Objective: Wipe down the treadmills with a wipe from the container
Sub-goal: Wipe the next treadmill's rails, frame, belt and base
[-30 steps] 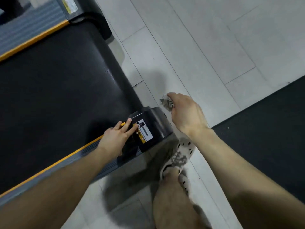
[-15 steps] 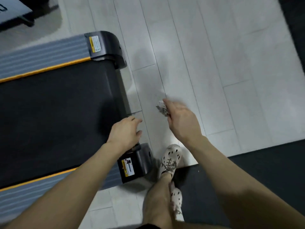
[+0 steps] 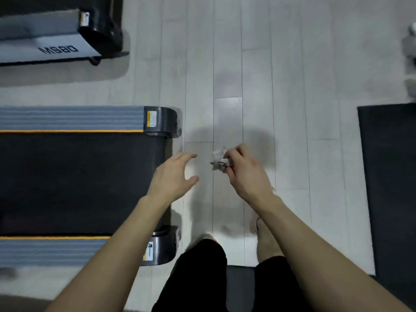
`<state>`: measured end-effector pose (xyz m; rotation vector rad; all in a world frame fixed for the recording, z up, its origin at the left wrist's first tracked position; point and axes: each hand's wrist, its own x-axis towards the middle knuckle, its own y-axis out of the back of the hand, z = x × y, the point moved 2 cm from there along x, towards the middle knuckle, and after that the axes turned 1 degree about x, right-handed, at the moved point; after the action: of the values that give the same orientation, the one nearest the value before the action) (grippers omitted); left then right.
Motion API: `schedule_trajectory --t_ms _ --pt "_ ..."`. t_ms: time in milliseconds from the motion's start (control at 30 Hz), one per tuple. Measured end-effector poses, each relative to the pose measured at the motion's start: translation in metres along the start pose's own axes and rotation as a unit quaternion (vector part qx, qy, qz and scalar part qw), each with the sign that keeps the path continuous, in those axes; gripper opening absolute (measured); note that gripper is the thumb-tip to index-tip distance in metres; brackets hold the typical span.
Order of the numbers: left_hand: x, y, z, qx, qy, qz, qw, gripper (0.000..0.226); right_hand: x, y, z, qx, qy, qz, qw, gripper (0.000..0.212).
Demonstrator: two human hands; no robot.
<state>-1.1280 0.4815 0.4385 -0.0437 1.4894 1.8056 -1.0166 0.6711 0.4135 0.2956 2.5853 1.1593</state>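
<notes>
pale plank floor (image 3: 292,109), treadmills (image 3: 78,183), dark mat (image 3: 391,188)

Treadmills: 2. The near treadmill (image 3: 78,181) shows its whole belt end; the far treadmill (image 3: 56,41) is cut off by the top-left edge.
Hands: 2, left hand (image 3: 171,179) and right hand (image 3: 245,174).
Wipe: 1, a crumpled wipe (image 3: 218,160).
End caps: 3. Upper end cap (image 3: 163,121) and lower end cap (image 3: 165,245) are on the near treadmill, and the far end cap (image 3: 101,30) is on the other one.
Warning stickers: 3, one per cap: upper sticker (image 3: 152,118), lower sticker (image 3: 148,254), far sticker (image 3: 84,18) (blurred).
Orange stripes: 2, upper stripe (image 3: 67,131) and lower stripe (image 3: 54,237), one on each side of the belt.
Dark floor mats: 2, right mat (image 3: 389,188) and bottom mat (image 3: 239,287).
Pale blurred objects at the right edge: can't count them.
</notes>
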Motion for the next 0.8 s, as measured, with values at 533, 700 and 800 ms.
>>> schedule_trajectory --t_ms 533,700,800 --pt "0.085 0.179 0.091 -0.317 0.273 0.201 0.886 0.024 0.234 0.212 -0.065 -0.26 0.301 -0.289 0.871 0.039" --pt "0.147 0.222 0.092 -0.344 0.324 0.257 0.843 0.034 0.328 0.261 -0.074 -0.348 0.347 -0.267 0.829 0.032" --pt "0.175 0.255 0.098 -0.339 0.35 0.28 0.827 0.032 0.377 0.293 -0.083 -0.375 0.372 -0.252 0.811 0.028"
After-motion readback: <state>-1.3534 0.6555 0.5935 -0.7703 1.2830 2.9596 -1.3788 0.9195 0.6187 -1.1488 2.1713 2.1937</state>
